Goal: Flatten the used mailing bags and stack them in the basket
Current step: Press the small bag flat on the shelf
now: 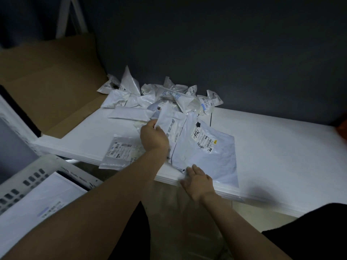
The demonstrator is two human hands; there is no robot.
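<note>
left hand (154, 136) pinches white bag (174, 117) corner; right hand (199, 182) flat on grey bag (216, 162), long axis near-to-far

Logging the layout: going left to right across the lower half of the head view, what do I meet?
basket → labelled bag → left hand, gripping a white bag → right hand

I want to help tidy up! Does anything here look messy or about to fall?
Yes. One small labelled bag hangs partly over the near edge of the table, left of the left hand, and might slip off. The pile of bags by the wall is crumpled, not yet flattened.
</note>
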